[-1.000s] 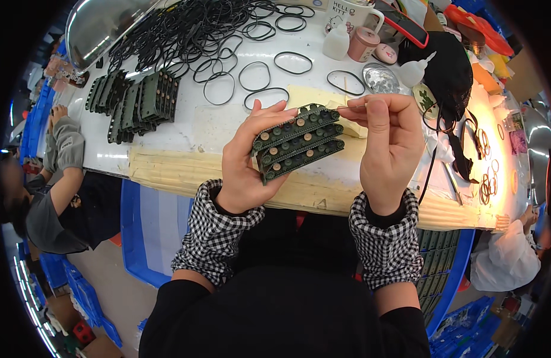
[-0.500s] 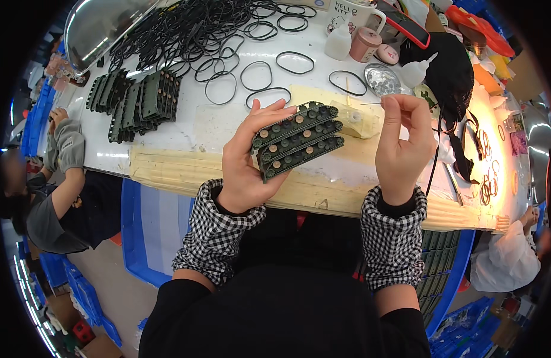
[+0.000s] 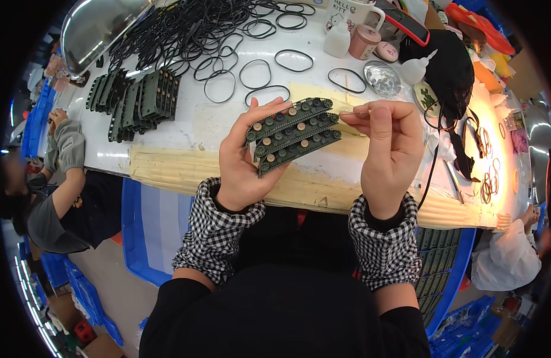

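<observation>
My left hand (image 3: 239,170) is closed round several dark green toy-like track pieces (image 3: 296,136), held side by side above the table's front edge. Each has a row of small round wheels, some tan and some dark, with a dark ribbed band along its edge. To their right, my right hand (image 3: 390,149) pinches a thin needle-like tool (image 3: 354,113) between thumb and fingers. The tool's tip points left, near the far end of the pieces; whether it touches them I cannot tell.
A heap of black rubber bands (image 3: 168,33) covers the back left, with loose bands (image 3: 293,60) nearer. More green pieces (image 3: 159,95) stand at left. A mug (image 3: 353,13), small bottles and a clear dish (image 3: 381,79) fill the back right. Blue crates (image 3: 132,238) sit below; people work at both sides.
My right hand has moved left and slightly nearer, bringing the thin tool close to the track pieces. The pieces in my left hand have shifted a little to the left and up.
</observation>
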### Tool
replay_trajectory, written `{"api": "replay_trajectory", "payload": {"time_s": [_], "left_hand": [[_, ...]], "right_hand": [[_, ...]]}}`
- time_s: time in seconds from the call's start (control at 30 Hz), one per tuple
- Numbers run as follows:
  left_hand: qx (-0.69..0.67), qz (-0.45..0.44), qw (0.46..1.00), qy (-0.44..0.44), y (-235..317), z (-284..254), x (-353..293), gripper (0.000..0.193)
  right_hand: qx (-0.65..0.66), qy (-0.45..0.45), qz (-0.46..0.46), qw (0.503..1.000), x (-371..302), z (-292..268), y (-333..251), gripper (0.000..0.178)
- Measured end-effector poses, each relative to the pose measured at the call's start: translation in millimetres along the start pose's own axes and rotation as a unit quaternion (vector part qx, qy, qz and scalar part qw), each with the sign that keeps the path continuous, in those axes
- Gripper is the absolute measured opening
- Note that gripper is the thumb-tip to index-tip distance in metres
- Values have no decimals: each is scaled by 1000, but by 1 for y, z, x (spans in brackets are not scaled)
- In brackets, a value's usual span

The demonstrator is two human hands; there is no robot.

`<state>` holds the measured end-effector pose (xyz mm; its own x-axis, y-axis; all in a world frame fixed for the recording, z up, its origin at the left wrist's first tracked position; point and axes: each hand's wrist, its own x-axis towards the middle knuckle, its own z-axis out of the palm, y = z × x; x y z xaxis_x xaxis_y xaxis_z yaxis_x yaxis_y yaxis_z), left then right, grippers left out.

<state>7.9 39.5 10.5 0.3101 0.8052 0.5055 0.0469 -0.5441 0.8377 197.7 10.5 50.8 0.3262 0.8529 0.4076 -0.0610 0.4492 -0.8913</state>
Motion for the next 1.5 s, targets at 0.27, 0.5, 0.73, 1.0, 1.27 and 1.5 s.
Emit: {"api": "replay_trajectory", "payload": {"time_s": [0.27, 0.5, 0.73, 1.0, 1.27, 1.5], "left_hand": [[-3, -2, 1000, 6, 1, 1, 0, 59], [-4, 2, 1000, 7, 1, 0, -1, 60], [-5, 4, 1000, 6, 0, 0, -1, 60], [-5, 1, 1000, 17, -2, 1, -1, 59], [-6, 0, 1000, 12, -1, 1, 0, 59], [-2, 4, 1000, 14, -2, 1, -1, 59]], "right_hand": [[-23, -10, -7, 1000, 0, 2, 4, 10], [-60, -14, -36, 997, 0, 3, 7, 9], [-27, 57, -31, 998, 3, -5, 6, 10], [-510, -20, -211, 834, 13, -31, 15, 9], [-65, -13, -26, 997, -9, -8, -2, 10], [-25, -13, 18, 999, -10, -3, 0, 9]]}}
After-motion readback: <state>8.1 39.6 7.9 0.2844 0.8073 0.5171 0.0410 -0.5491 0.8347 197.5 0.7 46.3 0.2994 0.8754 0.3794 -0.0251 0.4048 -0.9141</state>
